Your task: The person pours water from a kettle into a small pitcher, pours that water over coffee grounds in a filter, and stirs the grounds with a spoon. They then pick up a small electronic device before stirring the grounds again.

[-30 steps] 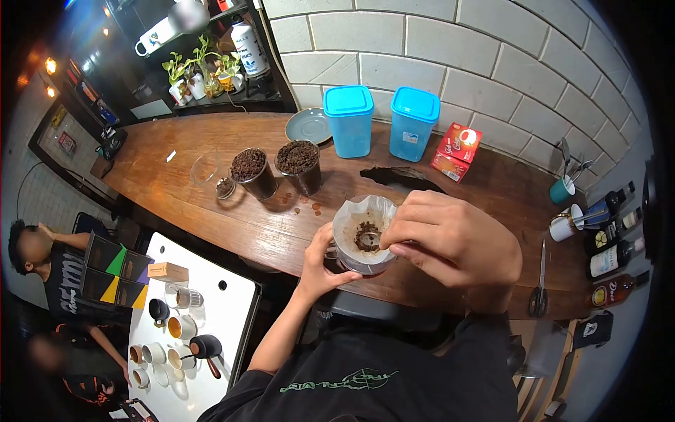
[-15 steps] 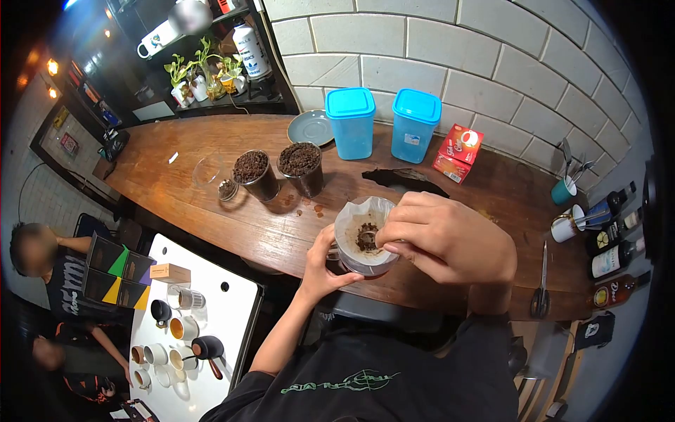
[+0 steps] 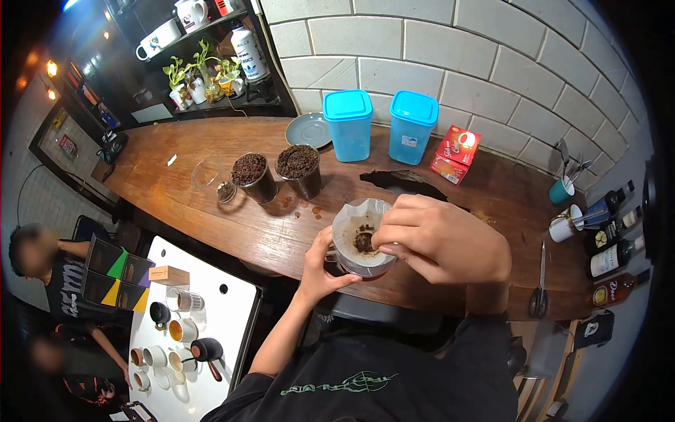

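A coffee dripper (image 3: 368, 269) lined with a white paper filter (image 3: 347, 224) stands near the front edge of the wooden counter. Dark coffee grounds (image 3: 363, 243) cling to the bottom and inner wall of the filter. My left hand (image 3: 324, 271) curls round the dripper's left side, thumb low along its front. Over the filter's right rim is my right hand (image 3: 437, 238), its fingers pinched together and pointing down inside. Whatever those fingers hold is hidden. Behind the dripper stand two clear cups (image 3: 304, 184) (image 3: 258, 186) heaped with dark brown granules.
A small glass jar (image 3: 226, 192), a grey plate (image 3: 308, 131), two blue-lidded containers (image 3: 349, 133) (image 3: 411, 133) and a red box (image 3: 455, 155) sit further back. Scissors (image 3: 540, 292) and bottles (image 3: 610, 260) are at right. Two people are by a white table (image 3: 235, 309) with cups at left.
My right hand has shifted slightly left and down over the filter, and the grounds inside look rearranged. My left hand keeps its hold on the dripper.
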